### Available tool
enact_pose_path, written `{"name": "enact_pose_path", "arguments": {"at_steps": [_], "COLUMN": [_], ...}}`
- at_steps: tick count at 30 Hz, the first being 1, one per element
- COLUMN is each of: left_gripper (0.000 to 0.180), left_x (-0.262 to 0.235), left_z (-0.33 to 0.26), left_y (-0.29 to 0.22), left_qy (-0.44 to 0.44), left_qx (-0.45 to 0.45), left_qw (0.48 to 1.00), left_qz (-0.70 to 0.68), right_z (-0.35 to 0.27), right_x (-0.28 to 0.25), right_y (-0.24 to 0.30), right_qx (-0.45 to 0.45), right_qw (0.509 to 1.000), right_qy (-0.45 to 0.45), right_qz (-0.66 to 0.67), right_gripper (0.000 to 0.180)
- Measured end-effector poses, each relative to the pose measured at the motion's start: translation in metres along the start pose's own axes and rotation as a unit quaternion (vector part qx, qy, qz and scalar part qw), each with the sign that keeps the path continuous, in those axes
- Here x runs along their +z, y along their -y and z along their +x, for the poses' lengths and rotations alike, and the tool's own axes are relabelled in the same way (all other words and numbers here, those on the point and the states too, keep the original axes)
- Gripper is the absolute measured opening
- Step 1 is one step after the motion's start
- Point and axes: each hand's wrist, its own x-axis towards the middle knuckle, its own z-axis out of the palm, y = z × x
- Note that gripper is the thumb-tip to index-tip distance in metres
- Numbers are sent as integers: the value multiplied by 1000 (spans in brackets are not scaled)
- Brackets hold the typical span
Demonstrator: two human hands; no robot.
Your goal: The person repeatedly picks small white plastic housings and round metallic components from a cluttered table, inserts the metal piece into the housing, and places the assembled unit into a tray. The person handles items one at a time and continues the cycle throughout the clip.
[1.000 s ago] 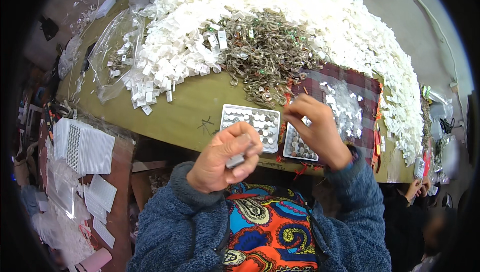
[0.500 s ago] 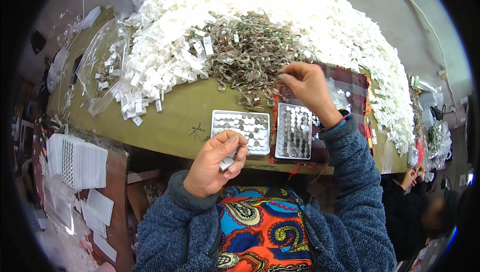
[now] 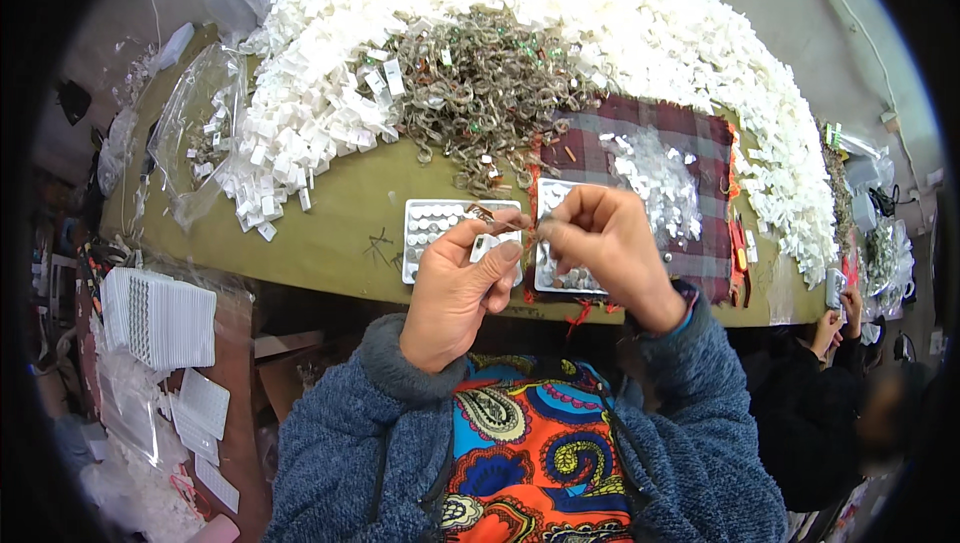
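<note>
Above the green table (image 3: pixel 335 233), a small white casing (image 3: pixel 484 245) is pinched by the left hand (image 3: pixel 450 288), long axis indistinct. Just to its right, the right hand's (image 3: pixel 610 241) thumb and forefinger are pressed together; whether a thin brown strand (image 3: pixel 512 224) is gripped cannot be told.

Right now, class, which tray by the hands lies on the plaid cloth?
The right tray, partly hidden by the right hand; the left tray lies on the green table.

There are two disc-filled trays (image 3: pixel 409 248) (image 3: pixel 570 291), one plaid cloth (image 3: pixel 700 265), one brownish heap (image 3: pixel 490 93)
</note>
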Motion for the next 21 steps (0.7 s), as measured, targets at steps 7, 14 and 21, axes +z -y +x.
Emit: {"name": "enact_pose_path", "arguments": {"at_steps": [7,14,21], "left_gripper": [20,17,9], "left_x": [-2,-11,-29], "left_z": [-2,-10,-15], "left_y": [11,5,-1], "left_qy": [14,104,203], "left_qx": [5,-119,-270], "left_qw": [1000,986,937], "left_qz": [2,57,-91], "right_z": [-37,-23,-17], "right_x": [13,5,15], "right_y": [-30,-29,-29], "right_qx": [-20,-172,-60], "right_qw": [998,976,973], "right_qy": [-6,43,217], "right_qz": [-57,-128,52], "right_gripper": [12,24,19]}}
